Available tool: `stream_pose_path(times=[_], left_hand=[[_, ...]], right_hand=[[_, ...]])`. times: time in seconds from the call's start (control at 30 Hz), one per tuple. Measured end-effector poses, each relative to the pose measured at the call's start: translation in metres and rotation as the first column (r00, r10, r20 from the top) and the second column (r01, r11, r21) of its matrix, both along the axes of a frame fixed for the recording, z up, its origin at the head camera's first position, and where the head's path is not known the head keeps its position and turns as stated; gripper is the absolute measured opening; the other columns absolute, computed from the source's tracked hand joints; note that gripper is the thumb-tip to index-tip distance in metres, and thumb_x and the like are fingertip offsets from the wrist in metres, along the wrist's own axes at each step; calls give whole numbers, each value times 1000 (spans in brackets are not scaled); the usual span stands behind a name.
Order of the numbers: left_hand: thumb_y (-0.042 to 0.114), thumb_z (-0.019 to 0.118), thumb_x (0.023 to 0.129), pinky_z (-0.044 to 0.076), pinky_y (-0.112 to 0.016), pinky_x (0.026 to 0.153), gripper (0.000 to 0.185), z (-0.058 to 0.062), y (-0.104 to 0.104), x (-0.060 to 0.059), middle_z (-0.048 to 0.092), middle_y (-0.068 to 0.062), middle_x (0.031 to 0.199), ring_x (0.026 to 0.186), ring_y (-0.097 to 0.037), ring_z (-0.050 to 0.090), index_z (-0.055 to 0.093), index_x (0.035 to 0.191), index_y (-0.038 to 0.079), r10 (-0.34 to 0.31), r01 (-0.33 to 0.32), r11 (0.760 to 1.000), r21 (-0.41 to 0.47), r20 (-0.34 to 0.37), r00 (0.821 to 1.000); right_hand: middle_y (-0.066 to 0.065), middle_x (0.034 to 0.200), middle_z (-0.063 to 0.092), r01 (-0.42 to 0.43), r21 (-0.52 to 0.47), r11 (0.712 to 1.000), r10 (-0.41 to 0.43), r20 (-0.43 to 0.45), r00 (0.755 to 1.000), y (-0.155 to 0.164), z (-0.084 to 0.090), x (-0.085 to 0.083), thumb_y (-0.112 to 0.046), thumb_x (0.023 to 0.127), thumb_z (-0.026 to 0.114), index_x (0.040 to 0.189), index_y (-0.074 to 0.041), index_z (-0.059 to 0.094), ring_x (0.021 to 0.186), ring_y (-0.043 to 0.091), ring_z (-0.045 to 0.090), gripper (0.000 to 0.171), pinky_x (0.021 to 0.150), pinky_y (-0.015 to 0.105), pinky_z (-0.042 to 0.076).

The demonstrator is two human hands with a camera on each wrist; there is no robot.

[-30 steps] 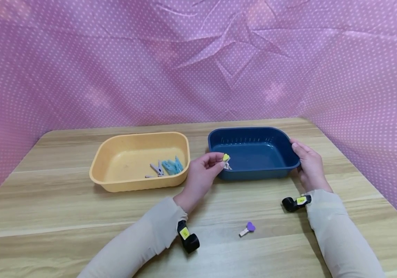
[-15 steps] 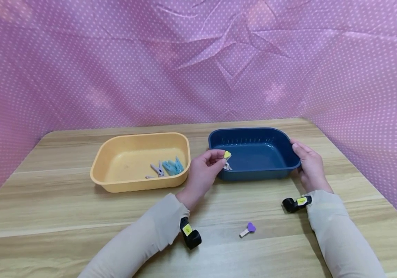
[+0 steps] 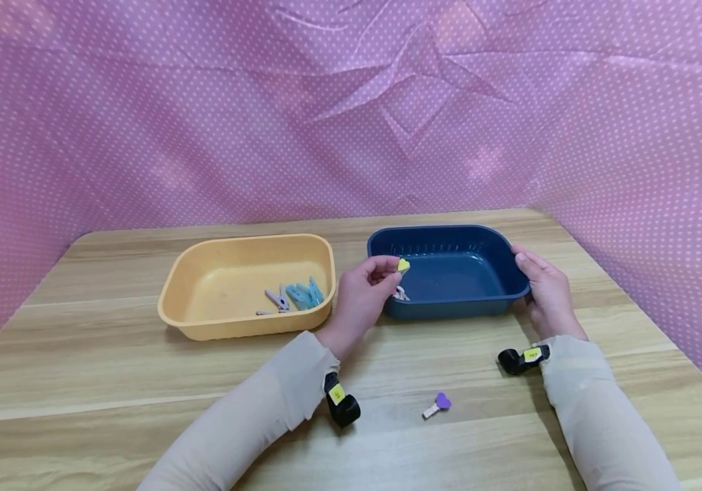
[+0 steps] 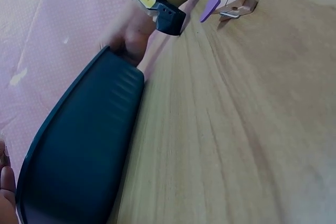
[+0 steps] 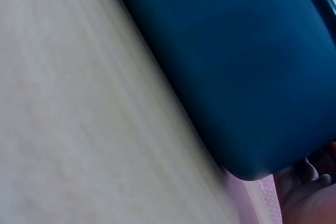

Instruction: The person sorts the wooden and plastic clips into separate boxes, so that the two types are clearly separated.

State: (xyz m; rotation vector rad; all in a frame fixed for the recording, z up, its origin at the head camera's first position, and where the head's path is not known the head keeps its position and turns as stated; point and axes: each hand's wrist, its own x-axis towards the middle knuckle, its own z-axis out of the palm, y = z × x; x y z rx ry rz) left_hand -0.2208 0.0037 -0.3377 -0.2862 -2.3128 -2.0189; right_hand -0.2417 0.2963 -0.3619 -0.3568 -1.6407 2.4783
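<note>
My left hand (image 3: 363,294) pinches a small clothespin with a yellow heart (image 3: 403,265) between thumb and fingertips, over the left end of the blue basin (image 3: 458,308). Just under it, whitish clothespins (image 3: 401,294) show at the basin's front left corner, partly hidden by the hand. My right hand (image 3: 548,292) grips the basin's right end, thumb on the rim and fingers beneath. Nearer to me, a wooden clothespin with a purple heart (image 3: 436,405) lies on the table; the left wrist view also has this purple-heart clothespin (image 4: 231,6) at its top.
To the left stands a yellow basin (image 3: 246,330), with several light blue clothespins (image 3: 305,294) and greyish-lilac clothespins (image 3: 278,299) at its right end. A pink dotted cloth (image 3: 351,123) hangs behind and beside the wooden table (image 3: 111,395).
My left hand has risen slightly, lifting the yellow-heart clothespin a little higher over the blue basin's left end. The right hand keeps its place on the rim.
</note>
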Motion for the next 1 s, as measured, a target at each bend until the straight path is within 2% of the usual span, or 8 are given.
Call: stream_pose_path(times=[0.27,0.43,0.77,1.0], left_hand=[[14,64,87,52,-23,79,21,-1,-2,-1,66,-5,107,91,-14,58,66,109,13,-8,8,1000,28,-9,1000],[12,63,87,52,-24,82,23,-2,-3,-1,65,-10,111,93,-14,58,65,110,10,-14,15,1000,27,-19,1000],[10,63,87,52,-24,81,22,-3,-5,2,65,-9,109,93,-15,59,65,109,10,-12,12,999,32,-1,1000],[11,63,87,52,-23,81,22,-5,-5,4,65,-10,109,93,-14,59,66,109,10,-14,14,999,37,-11,1000]], right_hand=[[-12,96,69,-8,-29,1000,8,-29,1000,0,1,0,-19,83,68,105,-16,71,87,1,64,22,72,17,52],[-11,95,70,-9,-33,999,8,-29,1000,0,0,0,-19,83,68,104,-16,71,87,1,64,21,71,17,53],[-12,96,67,-2,-27,1000,2,-13,1000,0,0,0,-20,83,68,108,-15,70,89,-1,63,25,74,16,52],[-11,95,70,-1,-54,999,-1,-43,999,-1,-3,-2,-15,84,68,100,-15,73,87,1,64,17,72,16,52]])
